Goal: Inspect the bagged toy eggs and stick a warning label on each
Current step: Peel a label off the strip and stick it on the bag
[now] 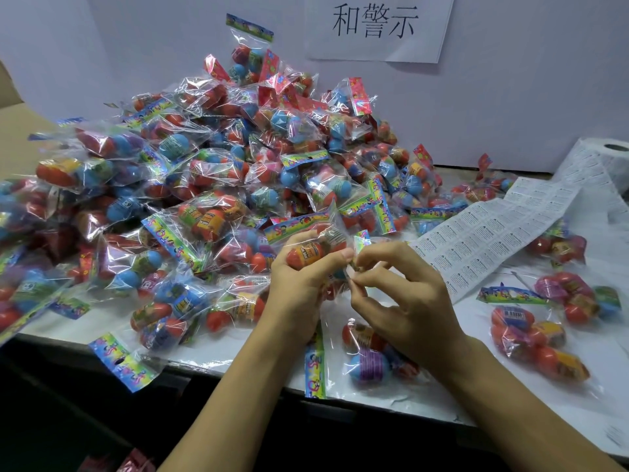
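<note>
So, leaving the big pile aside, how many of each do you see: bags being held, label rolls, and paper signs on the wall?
Held bag: 1
Label roll: 1
Wall sign: 1
Total: 3

Two hands (306, 277), one label roll (609, 161), countless egg bags (211, 158).

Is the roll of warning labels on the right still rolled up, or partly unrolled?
Partly unrolled. From the roll at the back right, a strip of labels lies spread flat across the table.
</note>
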`<act>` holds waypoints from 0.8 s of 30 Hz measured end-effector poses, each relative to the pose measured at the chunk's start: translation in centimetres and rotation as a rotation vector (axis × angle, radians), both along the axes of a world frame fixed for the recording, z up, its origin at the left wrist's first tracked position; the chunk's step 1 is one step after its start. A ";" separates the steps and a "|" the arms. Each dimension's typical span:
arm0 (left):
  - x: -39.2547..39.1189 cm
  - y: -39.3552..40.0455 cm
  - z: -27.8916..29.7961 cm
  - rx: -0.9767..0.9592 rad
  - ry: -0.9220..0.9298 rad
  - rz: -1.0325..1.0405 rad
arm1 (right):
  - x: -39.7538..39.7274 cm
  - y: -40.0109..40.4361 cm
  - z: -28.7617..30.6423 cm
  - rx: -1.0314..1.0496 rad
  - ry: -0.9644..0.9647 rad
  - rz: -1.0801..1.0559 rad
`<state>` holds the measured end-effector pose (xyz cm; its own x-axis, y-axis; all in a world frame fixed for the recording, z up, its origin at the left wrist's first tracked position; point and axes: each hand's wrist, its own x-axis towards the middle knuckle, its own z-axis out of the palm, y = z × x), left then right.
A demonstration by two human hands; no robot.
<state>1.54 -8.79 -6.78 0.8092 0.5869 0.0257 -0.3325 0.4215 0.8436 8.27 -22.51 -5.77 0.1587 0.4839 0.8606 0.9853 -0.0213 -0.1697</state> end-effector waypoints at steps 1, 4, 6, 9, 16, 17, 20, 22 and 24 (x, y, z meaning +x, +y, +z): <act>0.0 0.1 0.0 -0.005 0.013 -0.016 | 0.0 0.0 0.1 -0.007 -0.005 0.002; -0.2 0.2 -0.1 -0.029 0.037 -0.058 | -0.1 0.0 0.2 -0.030 -0.022 0.021; -0.2 0.2 -0.1 -0.013 0.032 -0.074 | -0.1 -0.1 0.3 -0.028 -0.033 0.035; -0.2 0.3 -0.2 0.000 0.043 -0.074 | -0.1 0.0 0.2 -0.015 -0.045 0.060; -0.1 0.0 0.0 -0.060 0.060 -0.027 | 0.0 0.2 0.1 -0.014 -0.059 0.138; -0.1 0.0 0.2 -0.084 0.059 -0.021 | -0.2 0.2 0.0 -0.012 -0.056 0.158; -0.2 -0.1 0.8 -0.165 0.049 0.012 | -0.6 0.1 -0.2 0.024 0.076 0.218; -0.2 -0.1 1.0 -0.151 0.034 0.044 | -0.4 0.0 -0.1 0.069 0.337 0.235; 0.0 -0.2 0.7 -0.091 0.031 0.035 | 0.0 -0.2 0.3 0.140 0.708 0.265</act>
<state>1.54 -9.03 -6.08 0.7876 0.6138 -0.0541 -0.3226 0.4855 0.8125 8.32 -22.68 -5.51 0.5888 0.4765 0.6529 0.6097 0.2684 -0.7458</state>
